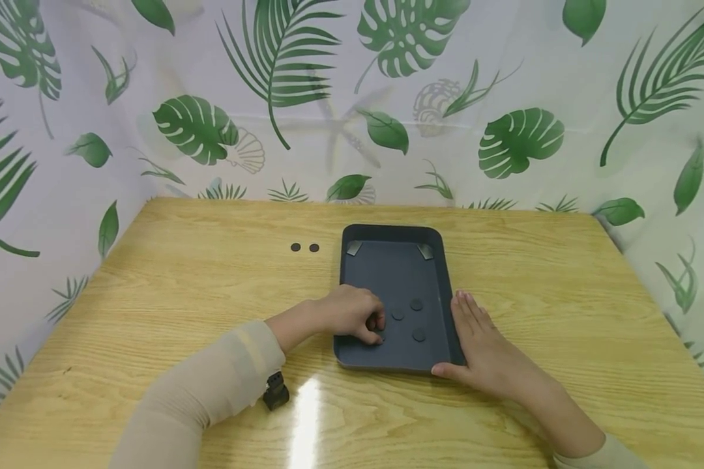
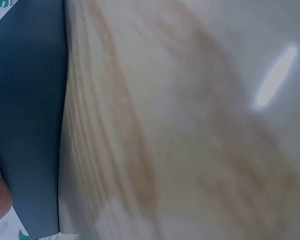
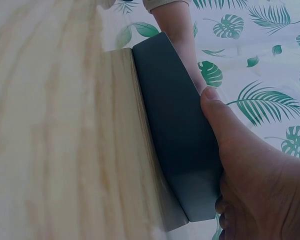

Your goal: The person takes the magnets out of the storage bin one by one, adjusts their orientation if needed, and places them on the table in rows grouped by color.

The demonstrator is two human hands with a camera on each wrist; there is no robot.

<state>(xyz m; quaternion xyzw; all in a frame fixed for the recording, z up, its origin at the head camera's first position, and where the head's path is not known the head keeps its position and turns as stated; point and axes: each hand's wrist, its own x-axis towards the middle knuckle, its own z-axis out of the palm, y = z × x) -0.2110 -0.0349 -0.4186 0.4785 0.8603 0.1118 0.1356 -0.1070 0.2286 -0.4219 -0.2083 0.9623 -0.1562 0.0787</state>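
Note:
A dark blue-grey rectangular tray [image 1: 387,267] lies on the table, its near wall also showing in the left wrist view. Over its near left part, my left hand [image 1: 352,312] reaches in with curled fingers, thumb and fingertips around a small dark disc [image 1: 382,336] mostly hidden by them. Several similar flat round discs [image 1: 416,304] lie on the tray floor just right of that hand. My right hand [image 1: 487,355] rests against the tray's right wall, fingers straight along it and thumb at the near right corner; the right wrist view shows this thumb on the rim.
Two more black discs [image 1: 304,247] lie on the wooden table [image 1: 223,273] left of the tray's far end. Shiny corner patches [image 1: 425,251] mark the tray's far corners. A leaf-patterned cloth [image 1: 305,163] hangs behind the table. A black device [image 1: 276,392] sits under the left sleeve.

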